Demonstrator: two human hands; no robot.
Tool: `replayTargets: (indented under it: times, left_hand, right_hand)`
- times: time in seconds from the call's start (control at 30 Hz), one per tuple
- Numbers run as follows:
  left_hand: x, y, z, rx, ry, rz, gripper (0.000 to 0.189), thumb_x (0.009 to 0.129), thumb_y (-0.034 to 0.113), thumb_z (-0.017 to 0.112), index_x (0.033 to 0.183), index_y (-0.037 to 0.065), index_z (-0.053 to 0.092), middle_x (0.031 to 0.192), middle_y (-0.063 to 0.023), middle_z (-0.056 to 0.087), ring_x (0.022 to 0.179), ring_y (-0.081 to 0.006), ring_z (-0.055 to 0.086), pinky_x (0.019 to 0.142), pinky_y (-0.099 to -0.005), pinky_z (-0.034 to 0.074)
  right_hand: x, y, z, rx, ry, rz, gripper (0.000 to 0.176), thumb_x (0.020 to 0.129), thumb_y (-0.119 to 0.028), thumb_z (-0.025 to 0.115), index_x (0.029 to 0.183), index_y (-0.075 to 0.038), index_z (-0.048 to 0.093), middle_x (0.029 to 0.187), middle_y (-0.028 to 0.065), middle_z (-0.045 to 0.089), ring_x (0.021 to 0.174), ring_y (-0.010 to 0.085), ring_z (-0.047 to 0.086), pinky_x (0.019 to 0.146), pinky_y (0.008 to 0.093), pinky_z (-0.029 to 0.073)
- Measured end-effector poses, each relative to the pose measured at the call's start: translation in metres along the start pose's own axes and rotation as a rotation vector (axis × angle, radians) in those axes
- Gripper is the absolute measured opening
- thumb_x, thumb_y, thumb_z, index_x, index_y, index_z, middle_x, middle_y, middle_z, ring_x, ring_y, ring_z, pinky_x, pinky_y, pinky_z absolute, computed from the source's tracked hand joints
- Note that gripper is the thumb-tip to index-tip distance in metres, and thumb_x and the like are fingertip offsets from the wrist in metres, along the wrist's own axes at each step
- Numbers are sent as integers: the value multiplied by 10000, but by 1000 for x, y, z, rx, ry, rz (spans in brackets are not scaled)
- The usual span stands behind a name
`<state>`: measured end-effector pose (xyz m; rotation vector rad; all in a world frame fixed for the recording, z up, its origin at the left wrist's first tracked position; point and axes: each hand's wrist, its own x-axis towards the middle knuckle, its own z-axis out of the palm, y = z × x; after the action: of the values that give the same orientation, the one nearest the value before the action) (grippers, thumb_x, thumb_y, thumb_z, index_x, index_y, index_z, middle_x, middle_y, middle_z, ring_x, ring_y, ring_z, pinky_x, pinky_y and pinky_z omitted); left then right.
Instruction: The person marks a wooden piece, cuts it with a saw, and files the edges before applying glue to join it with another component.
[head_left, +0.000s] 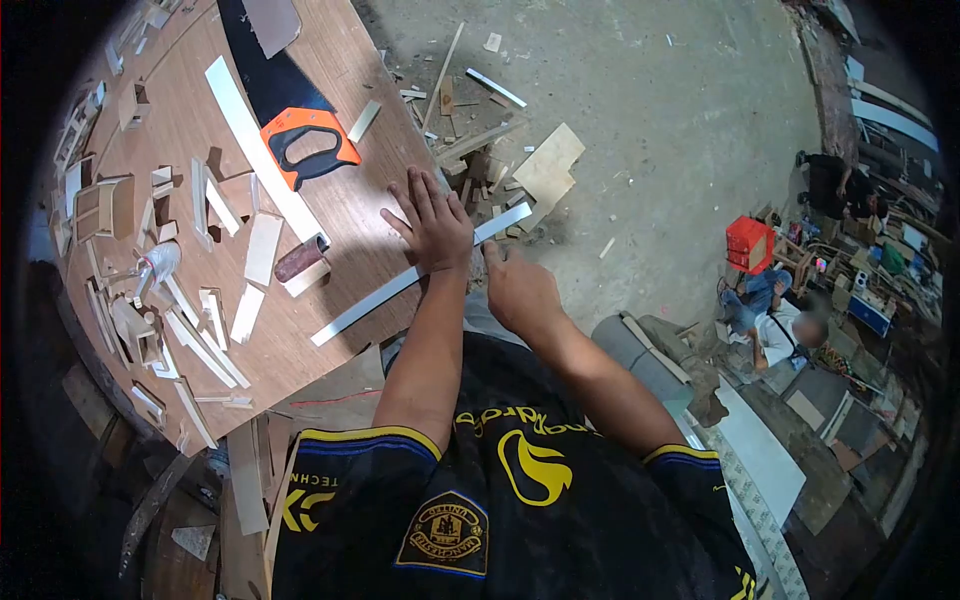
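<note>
My left hand (437, 228) lies palm down on the wooden tabletop with fingers spread. Under it runs a long thin white-faced wooden strip (370, 305), whose far end sticks out past the table edge. My right hand (522, 290) is just beyond that edge, its index fingertip at the side of the strip. The other fingers are curled, and whatever they may hold is hidden. A handsaw (310, 145) with an orange and black handle rests on the table ahead of my left hand, beside another long white strip (250, 140).
Small wooden pieces, a dark red cylinder (297, 262) and a plastic bottle (160, 262) crowd the table's left part. Offcuts, including a pale board (550, 165), litter the concrete floor. At right a person (778, 325) sits near a red crate (748, 243); another person (840, 188) is farther back.
</note>
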<state>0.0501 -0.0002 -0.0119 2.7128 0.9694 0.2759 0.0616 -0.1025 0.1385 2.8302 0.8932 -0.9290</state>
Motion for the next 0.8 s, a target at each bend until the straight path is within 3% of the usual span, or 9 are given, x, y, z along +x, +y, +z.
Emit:
replayTargets:
  times: [0.1, 0.17, 0.37, 0.8]
  left_hand:
    - [-3, -2, 0, 15, -33, 18, 568, 913, 259, 550, 1432, 45, 468, 1596, -82, 321, 1477, -428, 222, 1157, -667, 81]
    - [-3, -2, 3, 47, -34, 17, 598, 877, 213, 567, 1442, 52, 458, 1586, -79, 342, 1479, -415, 233, 1156, -670, 79]
    - [-2, -2, 6, 24, 6, 14, 634, 837, 177, 587, 1447, 56, 457, 1567, -71, 375, 1470, -400, 270, 1156, -671, 92]
    - [-1, -2, 7, 14, 16, 36, 577, 854, 167, 559, 1415, 49, 495, 1541, -65, 416, 1464, -397, 289, 1154, -672, 109]
  right_hand:
    - [2, -5, -9, -14, -46, 13, 457, 938, -157, 464, 1375, -36, 519, 744, 132, 705, 651, 317, 702, 579, 445, 559]
    - [6, -9, -18, 23, -220, 52, 519, 911, -121, 451, 1425, -52, 482, 744, 145, 698, 672, 345, 692, 612, 463, 549]
    - [10, -10, -12, -1, -205, 63, 503, 917, -125, 455, 1414, -73, 506, 745, 148, 701, 644, 323, 693, 560, 458, 538]
    - [4, -8, -20, 30, -227, 80, 465, 929, -121, 444, 1386, -71, 514, 777, 184, 703, 690, 364, 700, 591, 495, 542]
